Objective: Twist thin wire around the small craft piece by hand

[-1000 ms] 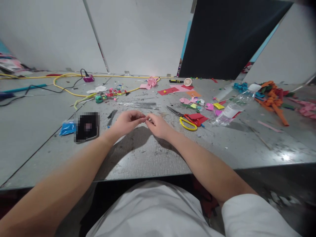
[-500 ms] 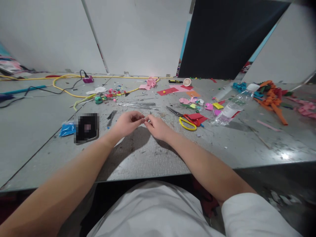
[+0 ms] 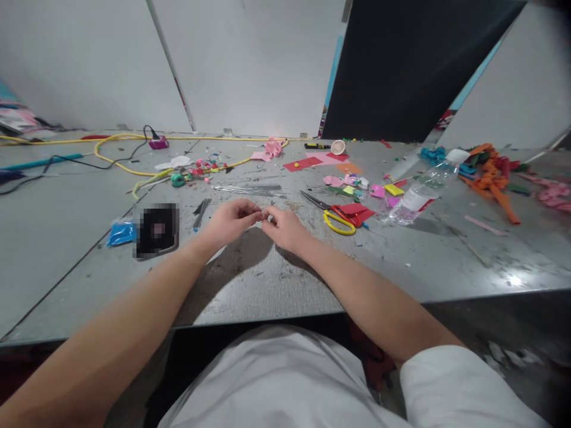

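Observation:
My left hand [image 3: 232, 222] and my right hand [image 3: 285, 227] meet fingertip to fingertip above the table, both closed in a pinch. Whatever lies between the fingers is too small to make out. Just beyond them is a loose bundle of thin grey wires [image 3: 250, 190]. A shorter bunch of dark strips [image 3: 202, 214] lies left of my left hand. To the right of my right hand are scissors [image 3: 339, 222] with a yellow and a red handle, blades pointing away to the left, beside a piece of red paper [image 3: 358, 212].
A phone-like dark object [image 3: 156, 232], partly pixelated, and a blue packet [image 3: 121, 233] lie at left. At right stands a tilted-looking water bottle [image 3: 419, 193], near orange crepe strips [image 3: 493, 178]. Colourful scraps, a utility knife [image 3: 316, 146] and a yellow cord [image 3: 100, 148] lie farther back.
Both hands stay in nearly the same place, with only a slight shift of the fingertips. Nothing else on the table has visibly moved.

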{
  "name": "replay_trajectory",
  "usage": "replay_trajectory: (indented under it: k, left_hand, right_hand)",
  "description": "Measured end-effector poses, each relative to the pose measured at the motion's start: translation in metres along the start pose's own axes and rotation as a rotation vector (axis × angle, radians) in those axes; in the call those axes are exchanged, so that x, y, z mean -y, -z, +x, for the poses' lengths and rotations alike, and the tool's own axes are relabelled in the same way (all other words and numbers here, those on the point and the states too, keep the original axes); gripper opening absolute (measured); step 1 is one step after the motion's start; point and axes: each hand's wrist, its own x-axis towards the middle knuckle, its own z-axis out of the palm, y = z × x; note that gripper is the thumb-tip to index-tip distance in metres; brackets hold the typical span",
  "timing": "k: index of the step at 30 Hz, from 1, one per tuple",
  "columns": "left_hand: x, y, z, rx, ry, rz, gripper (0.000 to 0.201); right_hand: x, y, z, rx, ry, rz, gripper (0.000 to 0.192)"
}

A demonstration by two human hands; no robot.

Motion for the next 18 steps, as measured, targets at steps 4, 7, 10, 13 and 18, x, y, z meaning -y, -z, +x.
replay_trajectory:
  k: [4,7,10,13,18]
  left_hand:
    - [0.003,0.001,0.001,-0.006,-0.009,-0.008,0.039]
    - [0.004,0.002,0.003,0.002,-0.020,-0.001,0.039]
    - [0.004,0.003,0.004,0.021,-0.037,0.029,0.037]
    - [0.003,0.003,0.004,0.030,-0.046,0.043,0.034]
    - [0.001,0.004,0.003,0.048,-0.032,0.049,0.033]
  right_hand:
    - [0.000,0.000,0.000,-0.009,0.012,0.002,0.007]
    - [0.004,0.002,-0.001,0.011,0.027,-0.005,0.009]
    - [0.008,0.003,-0.002,0.025,0.023,-0.026,0.010]
    - [0.008,0.003,-0.002,0.018,0.009,-0.044,0.009]
    - [0.001,-0.001,-0.001,0.003,0.013,-0.024,0.008]
